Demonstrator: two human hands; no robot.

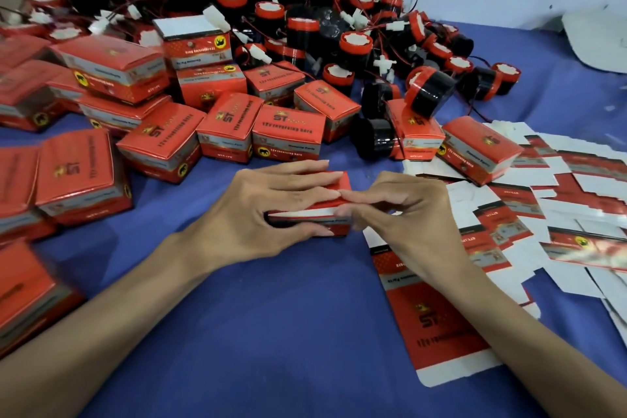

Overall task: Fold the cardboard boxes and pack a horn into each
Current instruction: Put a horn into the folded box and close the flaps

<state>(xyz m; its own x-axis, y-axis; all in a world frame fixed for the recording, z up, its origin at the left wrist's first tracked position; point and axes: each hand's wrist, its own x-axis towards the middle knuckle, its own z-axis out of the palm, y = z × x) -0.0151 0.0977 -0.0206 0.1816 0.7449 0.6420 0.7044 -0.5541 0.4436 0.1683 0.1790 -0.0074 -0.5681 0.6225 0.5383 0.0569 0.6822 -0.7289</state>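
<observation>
left grip (271,210) clasping box (341,184), fingers over top, thumb in front, right grip (403,214) pinching its right end, perhaps a flap, horns (431,93) heaped behind box

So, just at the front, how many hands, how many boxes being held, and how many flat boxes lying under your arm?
hands: 2 (left hand, right hand)
held box: 1
flat box under the right arm: 1
Total: 4

Fingers (305,193) round a red box (302,214), perhaps unsealed
</observation>
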